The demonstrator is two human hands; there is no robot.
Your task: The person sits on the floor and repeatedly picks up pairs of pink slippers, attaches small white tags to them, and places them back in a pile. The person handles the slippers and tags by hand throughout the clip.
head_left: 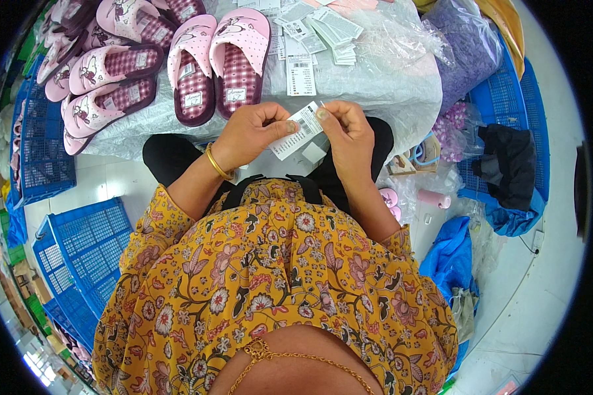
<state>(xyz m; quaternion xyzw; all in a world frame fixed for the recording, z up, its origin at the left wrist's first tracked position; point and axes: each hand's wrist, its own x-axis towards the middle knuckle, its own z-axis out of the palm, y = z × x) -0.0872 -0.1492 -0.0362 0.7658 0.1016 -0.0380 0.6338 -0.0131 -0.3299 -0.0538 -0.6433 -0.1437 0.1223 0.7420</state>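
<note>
- two hands are meeting over one small white paper tag [298,130], which is hanging in the air just in front of the table edge [132,141], above the person's lap.
- the left hand [252,133] is pinching the tag's lower half, thumb pressing on its face and the other fingers curling shut behind it; a gold bangle [216,162] is sitting on that wrist.
- the right hand [346,135] is nipping the tag's upper corner between thumb and forefinger, the rest of its fingers folding loosely inward.
- the tag is tilting, its upper end leaning toward the right hand, printed side facing up.
- a second, smaller white slip [313,153] is showing just below the tag, between the two hands; i cannot tell whether either hand is gripping it.
- on the table, covered in pale plastic sheeting, a pair of pink slippers with checked maroon insoles [217,62] is lying just beyond the hands.
- more slippers of the same kind [102,72] are piling up toward the left end of the table.
- a loose stack of white tags [319,33] is resting farther back, right of the pair.
- blue plastic crates [85,247] are standing on the floor at the person's left, and a blue bag [449,257] is slumping at the right.
</note>
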